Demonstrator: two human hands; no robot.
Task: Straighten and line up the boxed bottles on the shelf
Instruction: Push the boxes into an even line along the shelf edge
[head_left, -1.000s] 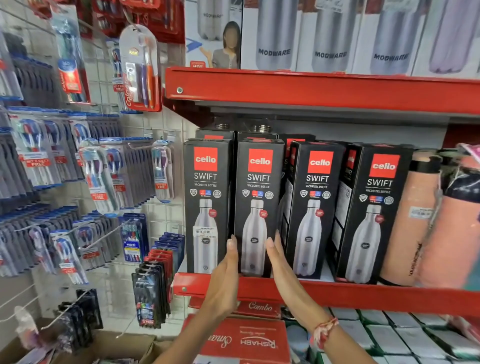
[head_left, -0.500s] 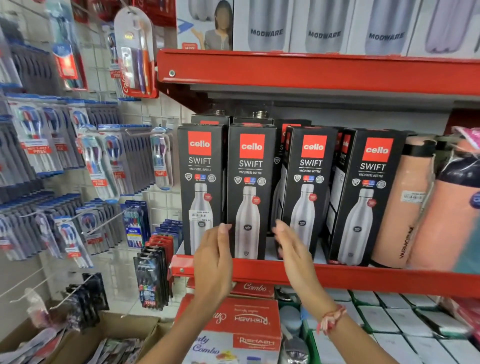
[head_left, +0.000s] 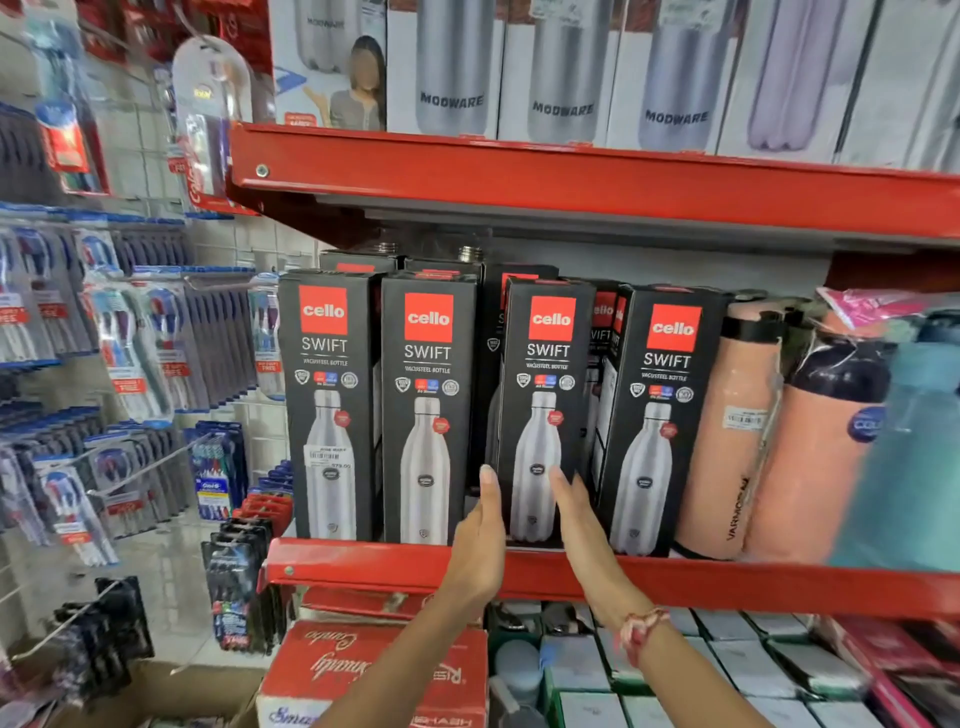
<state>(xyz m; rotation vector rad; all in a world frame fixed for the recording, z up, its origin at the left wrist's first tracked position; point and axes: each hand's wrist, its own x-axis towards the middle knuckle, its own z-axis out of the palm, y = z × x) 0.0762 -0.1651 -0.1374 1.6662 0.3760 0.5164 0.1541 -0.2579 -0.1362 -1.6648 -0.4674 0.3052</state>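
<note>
Several black "cello SWIFT" bottle boxes stand in a front row on the red shelf (head_left: 363, 566). The first box (head_left: 327, 405) and second box (head_left: 427, 410) face straight out. The third box (head_left: 543, 410) sits slightly turned, and the fourth box (head_left: 657, 421) is angled too. My left hand (head_left: 480, 540) presses flat against the third box's lower left edge. On the same box's lower right side lies my right hand (head_left: 576, 525), with a red thread on its wrist. More boxes stand behind, partly hidden.
Peach bottles (head_left: 727, 431) and a teal one (head_left: 904, 447) crowd the shelf's right end. The upper red shelf (head_left: 571, 182) carries Modware boxes. Toothbrush packs (head_left: 130, 353) hang on the left wall. Red cartons (head_left: 374, 670) and white boxes (head_left: 743, 654) lie below.
Both hands have moved right from the second box to the third box and now clasp its lower sides. The camera has come closer to the shelf.
</note>
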